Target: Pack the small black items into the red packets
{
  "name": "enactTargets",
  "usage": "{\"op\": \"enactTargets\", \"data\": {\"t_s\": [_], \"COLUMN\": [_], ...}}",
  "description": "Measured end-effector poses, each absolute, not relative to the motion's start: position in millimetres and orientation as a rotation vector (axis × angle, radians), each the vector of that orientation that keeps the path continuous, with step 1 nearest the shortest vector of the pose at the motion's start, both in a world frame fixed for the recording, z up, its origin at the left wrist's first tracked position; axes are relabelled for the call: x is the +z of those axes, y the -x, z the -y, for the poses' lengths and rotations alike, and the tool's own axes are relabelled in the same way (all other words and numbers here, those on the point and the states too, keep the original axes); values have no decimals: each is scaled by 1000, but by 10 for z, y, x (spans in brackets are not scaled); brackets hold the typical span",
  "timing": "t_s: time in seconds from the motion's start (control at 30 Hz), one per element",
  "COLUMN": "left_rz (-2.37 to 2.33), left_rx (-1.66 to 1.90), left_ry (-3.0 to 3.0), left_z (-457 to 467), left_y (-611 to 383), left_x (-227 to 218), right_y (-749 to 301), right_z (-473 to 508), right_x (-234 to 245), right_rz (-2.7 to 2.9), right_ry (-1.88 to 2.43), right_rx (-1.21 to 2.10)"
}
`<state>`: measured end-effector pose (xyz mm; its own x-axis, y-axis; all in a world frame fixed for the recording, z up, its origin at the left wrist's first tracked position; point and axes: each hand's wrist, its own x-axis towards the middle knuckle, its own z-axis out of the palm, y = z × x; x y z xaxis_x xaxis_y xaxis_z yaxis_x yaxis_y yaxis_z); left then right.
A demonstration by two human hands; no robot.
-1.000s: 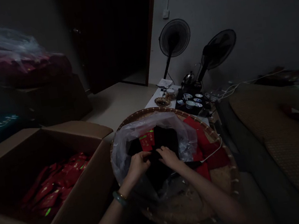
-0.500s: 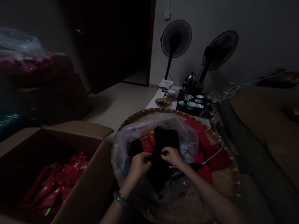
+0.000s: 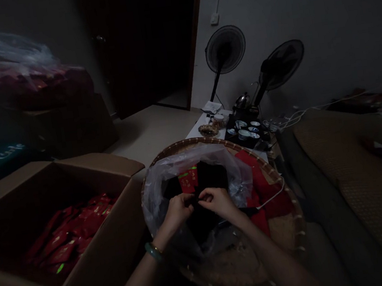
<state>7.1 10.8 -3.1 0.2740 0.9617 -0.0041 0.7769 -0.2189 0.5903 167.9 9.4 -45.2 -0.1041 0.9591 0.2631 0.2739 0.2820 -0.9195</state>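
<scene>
A cardboard box (image 3: 109,249) is standing open on the left, holding a heap of red packets (image 3: 66,241). The tray (image 3: 282,225) is filling the middle, and two fans (image 3: 225,49) (image 3: 282,65) are standing well beyond it. On the tray a clear bag (image 3: 153,176) is lying spread open, its crumpled rim curving around the work, while red cloth (image 3: 277,197) is covering part of the right side. Inside the bag, black stuff, too dark to make out, (image 3: 211,175) is lying under both hands. The left hand (image 3: 178,211) is curling its fingers toward the thumb; the right hand (image 3: 217,201) is holding thumb and forefinger about together, the two hands nearly meeting. Whether either is clamping anything, I cannot tell. The step in hand is seemingly fine fingertip work on something small and dark, and the next move is probably calling for a steady, light pinch from both sides. A corded tool (image 3: 250,211) is lying beneath the right forearm, so its handle and white cord (image 3: 273,196) are possibly getting in the way, as is the dimness. Two small packets (image 3: 188,181) are lying overlapped on the black stuff, just beyond the fingertips.
</scene>
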Motion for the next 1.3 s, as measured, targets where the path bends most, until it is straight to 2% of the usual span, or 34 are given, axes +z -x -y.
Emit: {"op": "enactTargets", "data": {"t_s": [0.23,0.5,0.7,0.97,1.17,1.3], "left_rz": [-1606,-1586,-1613,-1541,-1522,-1539], "left_rx": [498,505,509,516,537,539], "left_ry": [-2060,-2068,-2039,-2107,-2095,-2076], "left_z": [-110,-104,-106,-100,-99,-94], "left_y": [-54,-69,-35,-58,-30,-20], "left_x": [-49,-44,-51,-58,-19,-22], "right_y": [-1795,-1697,-1798,-1533,-1559,-1632], "right_z": [-158,-82,-127,-71,-19,63], "right_x": [-605,-542,-576,-635,-443,-429], "right_rz": [1412,1497,1387,1541,1658,1883], "right_ry": [1216,1136,1242,1166,1102,1147], "right_rx": [943,748,593,845,742,513]}}
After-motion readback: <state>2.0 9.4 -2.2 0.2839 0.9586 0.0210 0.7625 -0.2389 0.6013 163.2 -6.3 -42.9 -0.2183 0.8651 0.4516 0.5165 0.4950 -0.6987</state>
